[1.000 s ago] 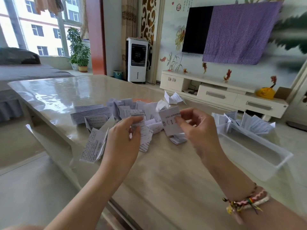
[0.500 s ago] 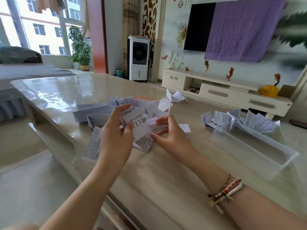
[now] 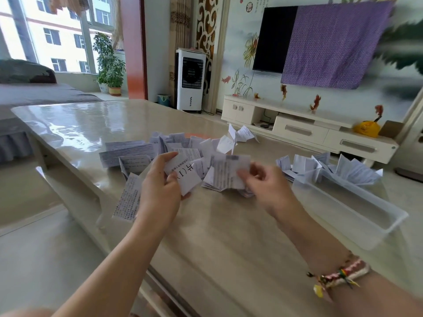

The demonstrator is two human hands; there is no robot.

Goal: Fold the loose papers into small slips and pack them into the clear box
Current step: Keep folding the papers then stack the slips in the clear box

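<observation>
My left hand (image 3: 160, 191) holds a folded white slip (image 3: 185, 175) with large black print, thumb on its face. My right hand (image 3: 265, 186) pinches a printed paper (image 3: 229, 172) by its right edge, lifted just above the table. Behind both hands lies a pile of loose printed papers (image 3: 174, 145). To the right stands the long clear box (image 3: 357, 207); folded slips (image 3: 352, 170) fill its far end and its near part holds nothing. A few folded slips (image 3: 295, 165) lie on the table by its far left corner.
The glossy beige table (image 3: 217, 236) ends in a near-left edge close to my left forearm, with one paper (image 3: 128, 197) hanging over it. Two folded papers (image 3: 242, 133) lie at the far side. A TV cabinet and fan stand beyond.
My right hand has picked up a printed paper from the pile and moved right with it. My left hand keeps its slip, almost in place.
</observation>
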